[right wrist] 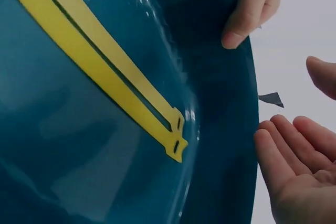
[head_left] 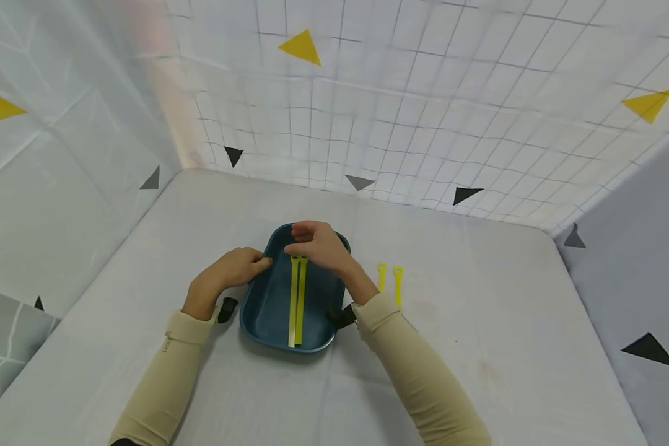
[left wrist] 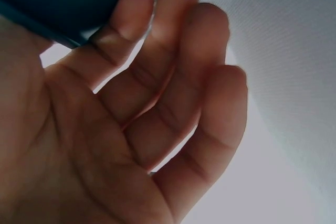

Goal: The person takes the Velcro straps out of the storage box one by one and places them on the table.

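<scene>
A dark blue tray (head_left: 264,322) lies on the white table with two yellow slotted cable straps (head_left: 293,297) side by side in it. My left hand (head_left: 230,271) grips the tray's left rim, thumb over the wall and fingers outside. The left wrist view shows those fingers (left wrist: 168,87) loosely bent along the tray's outer side. Over the tray's far right part, my right hand (head_left: 322,246) hovers near the slotted strap heads. In the right wrist view its fingers (right wrist: 286,148) are relaxed with nothing between them, apart from the straps.
Two more yellow straps (head_left: 398,286) lie on the table right of the tray, partly hidden by my right forearm. Black wrist mounts (head_left: 227,310) hang at both cuffs. White sheeting (head_left: 401,111) with gridlines and coloured triangles walls the back and sides.
</scene>
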The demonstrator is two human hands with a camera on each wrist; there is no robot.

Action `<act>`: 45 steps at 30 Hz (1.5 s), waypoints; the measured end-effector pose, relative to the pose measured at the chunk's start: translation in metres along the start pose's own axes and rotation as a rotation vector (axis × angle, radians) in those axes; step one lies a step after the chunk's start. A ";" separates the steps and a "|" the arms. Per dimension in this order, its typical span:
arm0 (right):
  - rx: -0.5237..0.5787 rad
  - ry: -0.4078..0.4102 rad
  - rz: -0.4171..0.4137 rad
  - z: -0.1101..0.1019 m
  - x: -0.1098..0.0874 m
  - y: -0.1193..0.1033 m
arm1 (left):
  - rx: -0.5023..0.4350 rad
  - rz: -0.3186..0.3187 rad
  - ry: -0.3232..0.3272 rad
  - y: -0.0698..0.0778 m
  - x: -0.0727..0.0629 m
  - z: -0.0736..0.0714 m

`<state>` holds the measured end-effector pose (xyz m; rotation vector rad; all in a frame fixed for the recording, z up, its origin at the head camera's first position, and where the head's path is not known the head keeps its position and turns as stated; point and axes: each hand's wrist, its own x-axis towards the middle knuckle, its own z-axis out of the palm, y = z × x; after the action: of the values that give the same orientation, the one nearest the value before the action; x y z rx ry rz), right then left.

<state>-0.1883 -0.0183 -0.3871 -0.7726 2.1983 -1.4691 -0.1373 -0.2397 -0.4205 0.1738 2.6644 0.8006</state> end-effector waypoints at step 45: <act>-0.317 0.074 0.152 0.039 0.019 0.022 | -0.035 0.007 -0.007 0.000 -0.002 -0.004</act>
<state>-0.1848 -0.0520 -0.4223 -0.6377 2.5214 -1.1080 -0.1367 -0.2418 -0.4170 0.1761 2.6427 0.8471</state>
